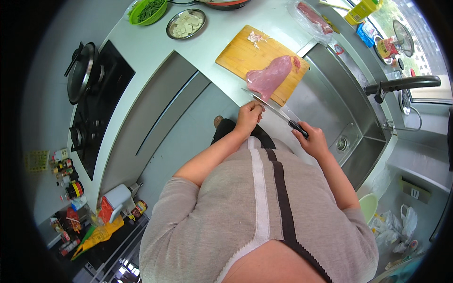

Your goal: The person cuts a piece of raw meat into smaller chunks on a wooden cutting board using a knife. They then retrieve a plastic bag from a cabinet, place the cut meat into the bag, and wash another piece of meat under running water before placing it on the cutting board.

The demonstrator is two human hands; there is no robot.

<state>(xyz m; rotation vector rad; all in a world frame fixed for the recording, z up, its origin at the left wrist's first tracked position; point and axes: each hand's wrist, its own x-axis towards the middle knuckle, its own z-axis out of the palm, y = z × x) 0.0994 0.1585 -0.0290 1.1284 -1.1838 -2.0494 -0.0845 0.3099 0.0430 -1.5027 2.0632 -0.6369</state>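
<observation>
My right hand (312, 139) is closed around the black handle of a kitchen knife (272, 108). Its blade points up and left, past the near edge of a wooden cutting board (238, 53). Close to the blade is my left hand (250, 115), with its fingers curled; whether they touch the blade or pinch something small cannot be told. A large piece of raw pink meat (270, 77) lies on the near part of the board. Small pale trimmings (256, 38) sit near the board's far corner.
Right of the board is a steel sink (329, 95) with a black faucet (403, 83). Beyond the board lies bagged raw meat (313, 17). A metal plate of white cubes (185, 24) and a green basket of green vegetables (148, 12) stand far left. A covered pan (83, 72) sits on the cooktop.
</observation>
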